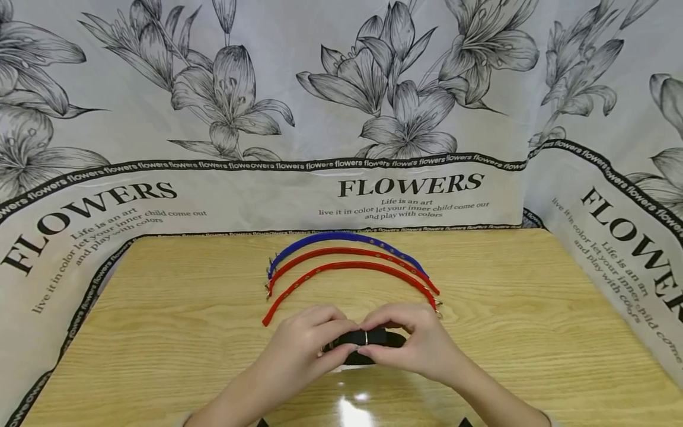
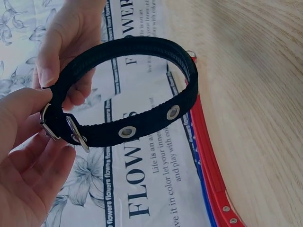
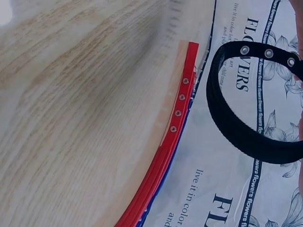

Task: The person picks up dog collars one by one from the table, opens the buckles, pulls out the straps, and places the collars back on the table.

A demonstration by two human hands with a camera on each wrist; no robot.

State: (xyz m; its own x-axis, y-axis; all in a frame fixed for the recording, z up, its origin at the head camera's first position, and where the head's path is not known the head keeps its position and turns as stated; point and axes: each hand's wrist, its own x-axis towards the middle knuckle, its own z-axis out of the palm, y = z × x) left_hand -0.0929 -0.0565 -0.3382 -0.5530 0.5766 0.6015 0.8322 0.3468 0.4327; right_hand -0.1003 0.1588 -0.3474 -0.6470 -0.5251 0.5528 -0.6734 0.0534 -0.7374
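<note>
A black dog collar, bent into a closed ring, is held between both hands near the front of the table. My left hand pinches it beside the metal buckle, thumb above and fingers below. A metal D-ring hangs next to the buckle, and the strap has metal eyelets. My right hand pinches the strap from the other side, its thumb and fingertips meeting the left hand's. In the right wrist view only a sliver of fingers shows, at the edge.
Beyond the hands, a blue collar and two red collars, one behind and one nearer, lie in nested arcs on the wooden table. A flower-printed cloth hangs around the table's back and sides.
</note>
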